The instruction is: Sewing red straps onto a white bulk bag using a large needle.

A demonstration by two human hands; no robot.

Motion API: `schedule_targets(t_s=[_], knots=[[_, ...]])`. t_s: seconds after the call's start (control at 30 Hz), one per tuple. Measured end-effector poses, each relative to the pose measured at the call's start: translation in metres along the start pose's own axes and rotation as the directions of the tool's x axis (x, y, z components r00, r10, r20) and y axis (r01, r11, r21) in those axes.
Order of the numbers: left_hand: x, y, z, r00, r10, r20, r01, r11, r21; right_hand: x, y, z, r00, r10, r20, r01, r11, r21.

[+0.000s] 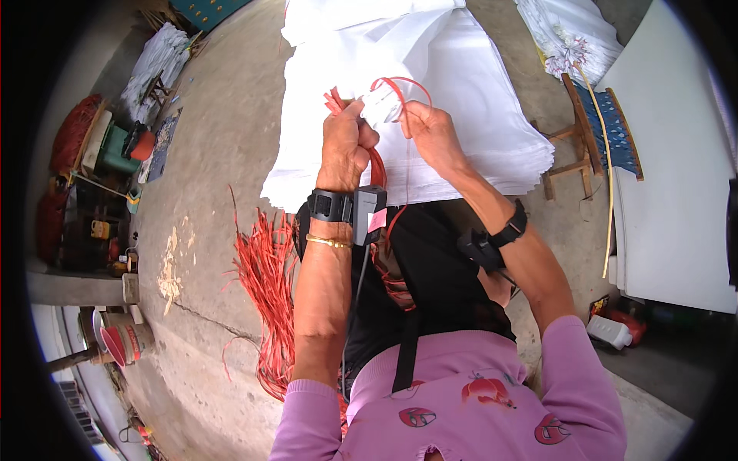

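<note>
Between the left hand [347, 146], gripping a red strip bundle [377, 166], and the right hand [434, 137], pinching a looped strip [397, 86], bunched white fabric [381, 106] lay roughly near-to-far.

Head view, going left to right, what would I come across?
Pale floor patch, red strip pile, left hand, gathered white cloth, right hand, stool.
</note>
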State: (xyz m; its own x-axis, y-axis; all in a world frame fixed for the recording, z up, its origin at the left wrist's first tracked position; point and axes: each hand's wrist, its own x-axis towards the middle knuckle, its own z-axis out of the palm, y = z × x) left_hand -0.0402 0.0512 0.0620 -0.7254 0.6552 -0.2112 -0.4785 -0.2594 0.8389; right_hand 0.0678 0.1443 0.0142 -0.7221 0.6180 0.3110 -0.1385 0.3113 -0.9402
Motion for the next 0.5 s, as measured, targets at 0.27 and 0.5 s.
schedule_targets(t_s=[0.27, 0.5], knots=[[0.043, 0.012, -0.050, 0.968, 0.210, -0.136, -0.235, 0.949, -0.209, -0.103, -0.015, -0.015, 0.932, 0.330, 0.152, -0.349, 0.929, 0.123], [0.005, -0.040, -0.022, 0.996, -0.088, 0.035, 0.091, 0.992, -0.092, -0.034, -0.059, -0.025, 0.955, 0.232, -0.187, -0.117, 0.868, 0.482]])
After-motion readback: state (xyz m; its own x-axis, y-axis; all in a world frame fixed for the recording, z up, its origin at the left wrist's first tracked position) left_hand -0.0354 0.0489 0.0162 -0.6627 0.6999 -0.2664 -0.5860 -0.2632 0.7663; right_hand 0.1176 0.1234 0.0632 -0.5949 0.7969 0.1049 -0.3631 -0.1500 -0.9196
